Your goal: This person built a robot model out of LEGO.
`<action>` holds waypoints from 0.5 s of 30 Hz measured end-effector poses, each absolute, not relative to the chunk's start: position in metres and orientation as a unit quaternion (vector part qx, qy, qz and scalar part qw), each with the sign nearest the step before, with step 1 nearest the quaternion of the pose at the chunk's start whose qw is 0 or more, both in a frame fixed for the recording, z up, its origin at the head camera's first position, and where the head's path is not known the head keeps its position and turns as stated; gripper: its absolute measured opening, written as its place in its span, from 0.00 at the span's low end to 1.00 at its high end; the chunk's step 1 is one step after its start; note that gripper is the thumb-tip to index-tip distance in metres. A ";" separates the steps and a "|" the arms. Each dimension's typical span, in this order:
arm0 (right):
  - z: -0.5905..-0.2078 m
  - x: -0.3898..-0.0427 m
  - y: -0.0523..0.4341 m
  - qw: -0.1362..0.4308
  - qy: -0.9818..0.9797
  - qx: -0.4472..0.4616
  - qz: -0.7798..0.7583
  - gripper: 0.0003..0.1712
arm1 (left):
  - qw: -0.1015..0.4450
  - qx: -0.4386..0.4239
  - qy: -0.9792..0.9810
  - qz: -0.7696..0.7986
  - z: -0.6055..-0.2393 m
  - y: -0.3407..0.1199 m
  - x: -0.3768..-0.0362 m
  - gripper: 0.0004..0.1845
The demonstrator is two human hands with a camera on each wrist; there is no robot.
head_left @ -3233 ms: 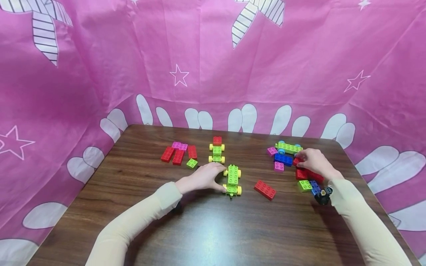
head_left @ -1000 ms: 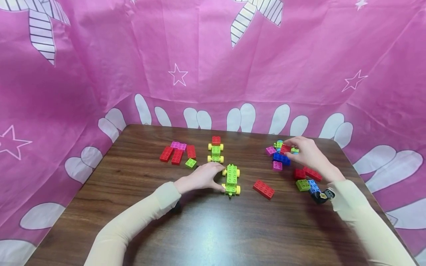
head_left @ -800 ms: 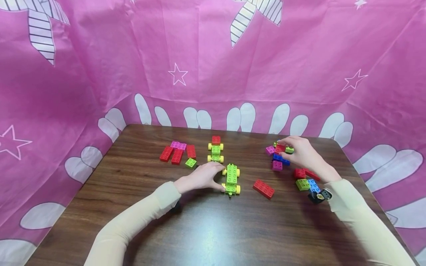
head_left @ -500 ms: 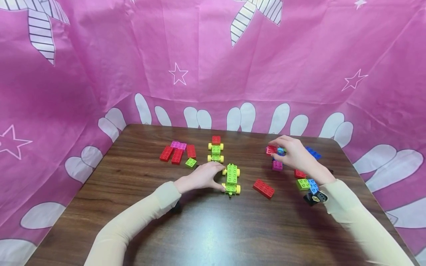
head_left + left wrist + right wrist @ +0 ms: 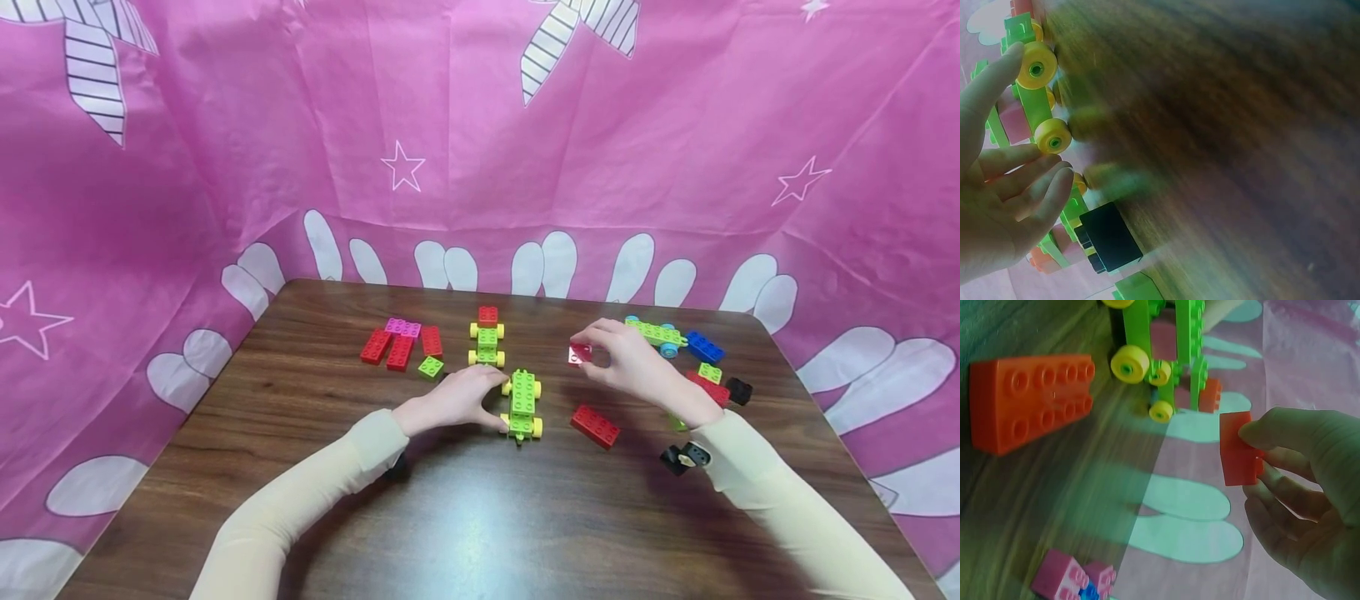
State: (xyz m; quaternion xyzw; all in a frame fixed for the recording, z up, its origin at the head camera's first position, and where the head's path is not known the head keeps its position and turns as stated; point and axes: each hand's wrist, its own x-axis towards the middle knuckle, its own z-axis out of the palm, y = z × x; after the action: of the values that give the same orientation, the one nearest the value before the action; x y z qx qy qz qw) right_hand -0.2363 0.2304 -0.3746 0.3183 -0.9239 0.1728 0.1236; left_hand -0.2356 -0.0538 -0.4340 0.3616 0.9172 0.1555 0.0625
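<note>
My left hand (image 5: 459,402) holds the near green toy car base (image 5: 523,393) by its yellow wheels, thumb at one wheel and fingers at the other. In the left wrist view, the thumb touches one yellow wheel (image 5: 1037,67) and fingertips meet the other (image 5: 1053,135). Right of it, my right hand (image 5: 633,362) pinches a small red brick (image 5: 577,355) above the table; the right wrist view shows this brick (image 5: 1236,450) between thumb and fingers. A long red brick (image 5: 596,426) lies between the hands. Behind the near car stands a second green car base (image 5: 487,340) bearing a red brick (image 5: 488,316).
Red bricks (image 5: 399,352), a pink brick (image 5: 403,327) and a small green brick (image 5: 431,367) lie at the left. At the right are a blue-wheeled green car base (image 5: 654,333), a blue brick (image 5: 705,347) and a red brick (image 5: 708,387). Pink bricks (image 5: 1059,574) show in the right wrist view.
My right hand has picked up the small red brick from the right-hand pile and carried it left toward the near car. The left hand has stayed at the car.
</note>
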 end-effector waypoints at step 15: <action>-0.383 -0.226 0.200 0.074 -0.921 0.325 0.201 0.23 | 0.065 0.364 0.916 0.155 -0.436 -0.055 -0.238 0.43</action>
State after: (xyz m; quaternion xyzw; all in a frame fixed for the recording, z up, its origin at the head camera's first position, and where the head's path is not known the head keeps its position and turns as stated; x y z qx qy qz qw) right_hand -0.2260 0.1998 -0.3826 0.3254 -0.9210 0.2008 0.0741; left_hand -0.2380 -0.0545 -0.4365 0.3642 0.9160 0.1549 0.0648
